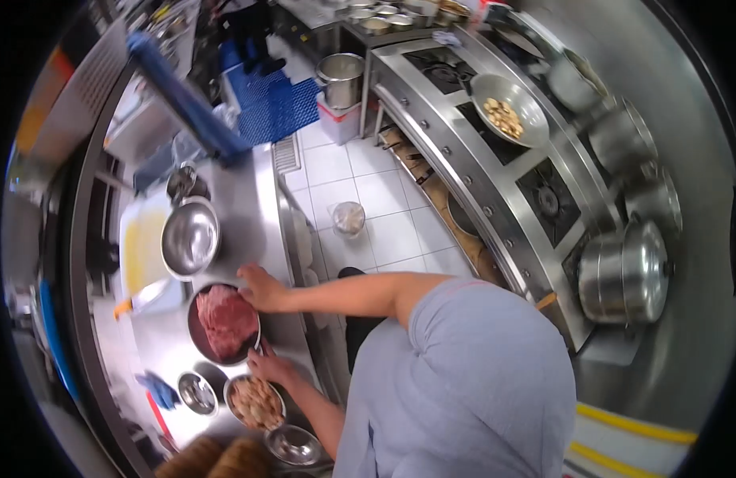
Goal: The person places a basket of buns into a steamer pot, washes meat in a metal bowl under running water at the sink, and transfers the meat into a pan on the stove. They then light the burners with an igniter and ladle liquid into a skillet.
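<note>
A large slab of raw red meat (pixel 227 319) lies in a dark round pan (pixel 199 348) on the steel counter (pixel 252 199). My right hand (pixel 262 290) is at the pan's upper right edge, fingers apart, touching or very close to the meat. At the lower right edge, my left hand (pixel 270 367) has its fingers closed at the rim, by a short dark part that looks like a handle. Just below it stands a bowl of pale, chunky food pieces (pixel 256 402). A small steel bowl (pixel 197 393) and another steel bowl (pixel 294 444) are nearby.
A big steel bowl (pixel 191 237) and a yellowish tray (pixel 145 247) stand farther along the counter. Behind me, a stove (pixel 495 171) carries a wide pan (pixel 535 119) and several pots. A clear container (pixel 349 218) sits on the tiled floor. Another person (pixel 252 32) stands far off.
</note>
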Demonstrator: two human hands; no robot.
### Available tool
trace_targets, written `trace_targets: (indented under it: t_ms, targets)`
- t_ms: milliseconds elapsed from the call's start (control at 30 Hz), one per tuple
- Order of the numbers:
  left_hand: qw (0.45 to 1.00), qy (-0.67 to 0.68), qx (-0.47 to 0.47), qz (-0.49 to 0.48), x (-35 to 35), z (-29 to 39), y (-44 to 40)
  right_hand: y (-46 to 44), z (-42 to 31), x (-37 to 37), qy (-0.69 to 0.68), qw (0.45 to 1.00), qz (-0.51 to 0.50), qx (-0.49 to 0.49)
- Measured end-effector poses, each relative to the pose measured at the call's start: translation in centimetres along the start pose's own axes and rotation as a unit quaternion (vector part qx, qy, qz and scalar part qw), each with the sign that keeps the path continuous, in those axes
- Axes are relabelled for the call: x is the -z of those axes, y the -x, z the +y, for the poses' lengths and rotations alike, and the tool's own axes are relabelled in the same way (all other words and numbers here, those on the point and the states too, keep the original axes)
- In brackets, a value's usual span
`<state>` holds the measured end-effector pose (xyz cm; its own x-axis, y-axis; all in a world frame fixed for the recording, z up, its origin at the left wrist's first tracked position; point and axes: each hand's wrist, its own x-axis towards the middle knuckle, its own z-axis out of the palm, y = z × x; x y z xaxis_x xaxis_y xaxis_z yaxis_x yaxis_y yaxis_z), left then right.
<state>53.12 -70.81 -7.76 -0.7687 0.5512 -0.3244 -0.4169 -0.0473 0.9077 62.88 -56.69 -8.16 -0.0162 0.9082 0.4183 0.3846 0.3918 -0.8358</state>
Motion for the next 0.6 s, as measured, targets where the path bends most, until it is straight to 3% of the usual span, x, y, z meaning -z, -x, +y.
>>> trace_targets:
  t_ms: [67,200,300,533,600]
  targets:
    - [1.000,-0.026,-0.007,0.001,-1.3,0.7,-0.1,-1.8,-3.4,2.0,-0.009,0.994,-0.100,0.051]
    - [0.997,-0.076,-0.028,-0.017,-1.7,0.4,0.2,-1.1,-8.2,2.0,0.067,0.984,-0.133,0.097]
    - [0.995,-0.067,-0.073,0.005,-3.5,-0.5,1.0,-3.1,-8.6,2.1,0.105,0.966,-0.211,-0.102]
    - [0.995,-0.047,-0.069,0.054,-5.8,0.1,2.3,-5.4,-4.5,0.7,-0.025,0.976,-0.136,-0.169]
    - [0.994,-0.057,-0.047,0.082,-6.3,0.0,2.1,-6.5,-4.7,2.2,-0.073,0.941,-0.151,-0.295]
